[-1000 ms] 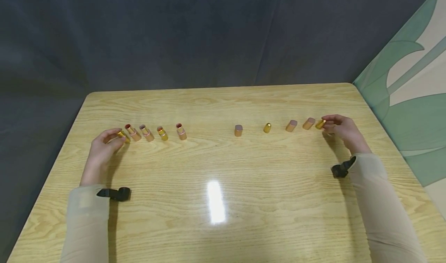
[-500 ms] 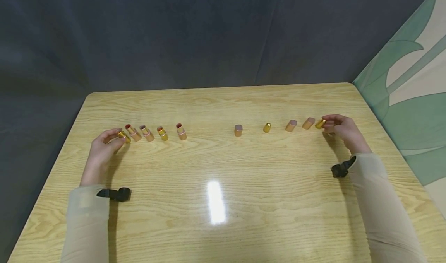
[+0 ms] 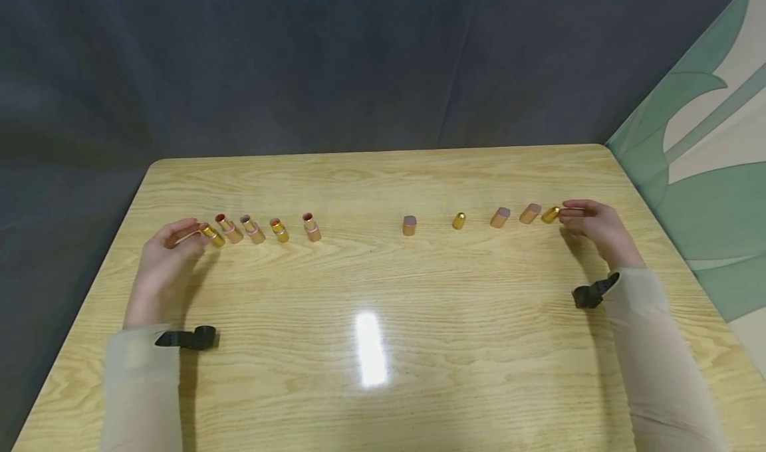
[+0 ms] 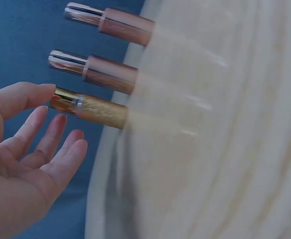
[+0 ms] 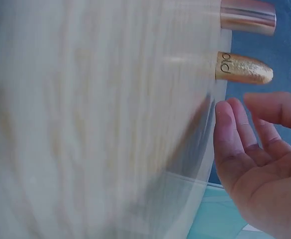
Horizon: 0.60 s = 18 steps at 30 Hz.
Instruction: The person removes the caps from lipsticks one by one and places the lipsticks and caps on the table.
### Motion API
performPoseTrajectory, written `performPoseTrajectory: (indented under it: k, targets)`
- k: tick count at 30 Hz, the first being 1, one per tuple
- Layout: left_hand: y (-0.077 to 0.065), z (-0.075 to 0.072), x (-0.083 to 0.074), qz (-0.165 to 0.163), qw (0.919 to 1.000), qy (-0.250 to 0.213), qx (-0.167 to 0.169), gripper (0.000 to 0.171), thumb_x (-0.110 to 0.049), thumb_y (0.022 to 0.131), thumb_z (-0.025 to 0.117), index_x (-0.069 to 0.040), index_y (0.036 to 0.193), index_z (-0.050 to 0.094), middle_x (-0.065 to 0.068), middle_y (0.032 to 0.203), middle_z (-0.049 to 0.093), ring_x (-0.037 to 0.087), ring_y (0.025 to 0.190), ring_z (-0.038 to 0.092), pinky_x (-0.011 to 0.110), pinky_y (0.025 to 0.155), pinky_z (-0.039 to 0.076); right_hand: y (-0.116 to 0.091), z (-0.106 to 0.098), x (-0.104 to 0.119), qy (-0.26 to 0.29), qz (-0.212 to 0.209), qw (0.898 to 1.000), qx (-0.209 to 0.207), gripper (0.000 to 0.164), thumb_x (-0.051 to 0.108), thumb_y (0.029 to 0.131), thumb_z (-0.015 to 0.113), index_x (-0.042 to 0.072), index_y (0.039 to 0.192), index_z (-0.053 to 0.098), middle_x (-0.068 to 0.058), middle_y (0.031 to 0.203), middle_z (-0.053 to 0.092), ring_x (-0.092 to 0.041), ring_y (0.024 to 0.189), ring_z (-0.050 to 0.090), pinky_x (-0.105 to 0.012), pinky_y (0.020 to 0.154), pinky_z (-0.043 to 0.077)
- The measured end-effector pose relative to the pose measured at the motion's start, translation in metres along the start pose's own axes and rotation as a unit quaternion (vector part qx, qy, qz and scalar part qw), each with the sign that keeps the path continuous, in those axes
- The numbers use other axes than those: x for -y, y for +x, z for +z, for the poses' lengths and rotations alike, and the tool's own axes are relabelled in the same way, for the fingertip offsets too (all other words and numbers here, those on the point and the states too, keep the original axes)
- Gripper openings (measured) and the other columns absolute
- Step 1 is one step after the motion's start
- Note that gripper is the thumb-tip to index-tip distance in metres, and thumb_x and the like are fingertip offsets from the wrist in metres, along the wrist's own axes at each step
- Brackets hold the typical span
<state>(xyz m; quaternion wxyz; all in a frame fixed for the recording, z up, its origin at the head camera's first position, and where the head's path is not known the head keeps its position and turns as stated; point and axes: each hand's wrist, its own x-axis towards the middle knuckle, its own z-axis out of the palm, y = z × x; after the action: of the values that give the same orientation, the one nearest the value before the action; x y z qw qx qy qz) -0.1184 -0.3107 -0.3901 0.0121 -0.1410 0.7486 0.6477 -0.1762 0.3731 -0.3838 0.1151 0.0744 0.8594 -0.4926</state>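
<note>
In the head view, uncapped lipsticks stand in a row on the left of the table. My left hand (image 3: 170, 256) is beside the leftmost one, a gold lipstick tube (image 4: 98, 110), its fingers spread and relaxed. One fingertip overlaps the tube's top end in the left wrist view; whether it touches, I cannot tell. On the right stand several lipstick caps. The outermost, a rounded gold cap (image 5: 242, 68), stands by itself a little apart from my right hand (image 3: 598, 229). Those fingers are loosely bent around nothing.
Rose-gold lipstick tubes (image 3: 229, 228) and another gold tube (image 3: 278, 230) continue the left row. Rose-gold caps (image 3: 500, 217) and a second gold cap (image 3: 459, 221) make up the right row. A dark curtain (image 3: 371, 60) hangs behind the wooden table (image 3: 359, 272).
Both hands have drawn outward, the left one leftward from the gold tube and the right one rightward from the gold cap, letting go of them. Both pieces stay standing in place.
</note>
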Motion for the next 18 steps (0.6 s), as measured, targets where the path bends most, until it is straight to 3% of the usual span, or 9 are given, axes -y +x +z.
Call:
performPoseTrajectory:
  k: [2, 5, 9, 13, 18]
  targets:
    - [-0.003, -0.001, -0.004, -0.004, 0.9997, 0.017, -0.017, 0.035, -0.019, 0.089, 0.067, -0.025, 0.121, 0.053, -0.026, 0.103, 0.054, -0.008, 0.098, 0.051, 0.003, 0.075, 0.042, -0.001, -0.002, 0.000, 0.018, 0.005, 1.000, -0.015, 0.026, 0.012, 0.099, 0.048, 0.007, 0.124, 0.046, 0.034, 0.084, 0.055, 0.016, 0.079, 0.056, -0.006, 0.071, 0.049]
    - [-0.007, 0.001, -0.012, -0.007, 0.9984, 0.007, -0.056, 0.038, -0.019, 0.090, 0.067, -0.023, 0.125, 0.054, -0.025, 0.105, 0.053, -0.004, 0.104, 0.049, 0.002, 0.076, 0.041, -0.004, -0.006, 0.003, 0.061, 0.016, 0.997, -0.046, 0.010, 0.018, 0.100, 0.046, 0.020, 0.109, 0.049, 0.032, 0.081, 0.058, 0.015, 0.077, 0.057, -0.006, 0.068, 0.049]
    - [-0.014, 0.011, -0.029, -0.001, 0.9900, -0.026, -0.138, 0.030, -0.015, 0.093, 0.061, -0.021, 0.121, 0.057, -0.021, 0.104, 0.054, -0.002, 0.104, 0.049, 0.002, 0.079, 0.041, -0.009, -0.010, 0.013, 0.173, 0.016, 0.980, -0.098, 0.007, 0.022, 0.101, 0.044, 0.021, 0.103, 0.050, 0.023, 0.080, 0.061, 0.010, 0.075, 0.059, -0.006, 0.066, 0.049]
    - [-0.021, 0.026, -0.046, 0.040, 0.9773, -0.004, -0.208, 0.028, -0.016, 0.096, 0.056, -0.020, 0.123, 0.059, -0.015, 0.113, 0.057, 0.000, 0.106, 0.050, 0.012, 0.095, 0.040, -0.015, -0.011, 0.034, 0.254, -0.003, 0.953, -0.167, 0.011, 0.027, 0.100, 0.044, 0.020, 0.105, 0.053, 0.017, 0.089, 0.059, 0.006, 0.080, 0.057, -0.006, 0.070, 0.047]
    - [-0.030, 0.048, -0.064, 0.123, 0.9573, 0.083, -0.248, 0.035, -0.021, 0.098, 0.050, -0.014, 0.133, 0.055, 0.001, 0.134, 0.056, 0.011, 0.124, 0.048, 0.025, 0.107, 0.037, -0.025, -0.006, 0.073, 0.232, -0.018, 0.940, -0.249, 0.016, 0.037, 0.098, 0.048, 0.025, 0.107, 0.055, 0.015, 0.101, 0.052, 0.004, 0.094, 0.048, -0.009, 0.087, 0.041]
